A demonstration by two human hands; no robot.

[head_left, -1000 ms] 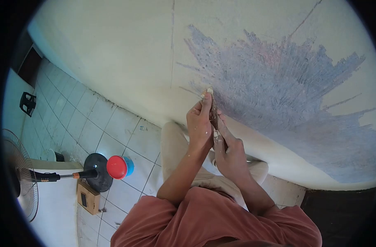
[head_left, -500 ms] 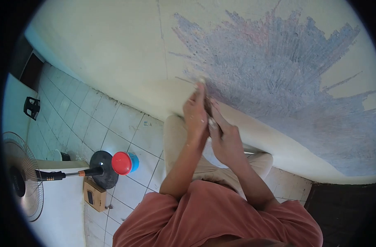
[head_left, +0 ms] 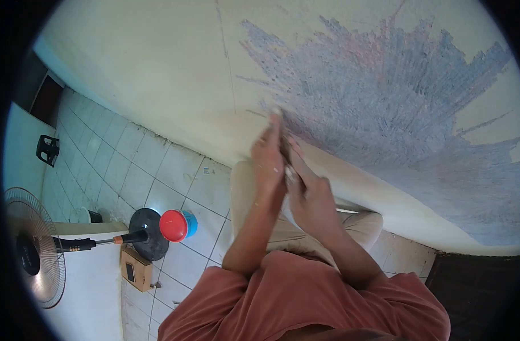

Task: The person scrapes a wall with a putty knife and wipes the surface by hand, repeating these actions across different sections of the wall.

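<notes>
Both hands clamp one scraper [head_left: 283,152] — left hand [head_left: 269,167] along its upper side, right hand [head_left: 310,196] backing it from 5 o'clock. Its tip meets the wall [head_left: 157,74] at the 9 o'clock edge of the scraped patch [head_left: 396,96]. I'd judge a low blade angle and even two-handed pressure best — short strokes, no gouging.

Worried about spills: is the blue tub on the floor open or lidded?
Lidded. The blue tub stands on the tiled floor beside the fan base, with a red lid covering its top.
</notes>
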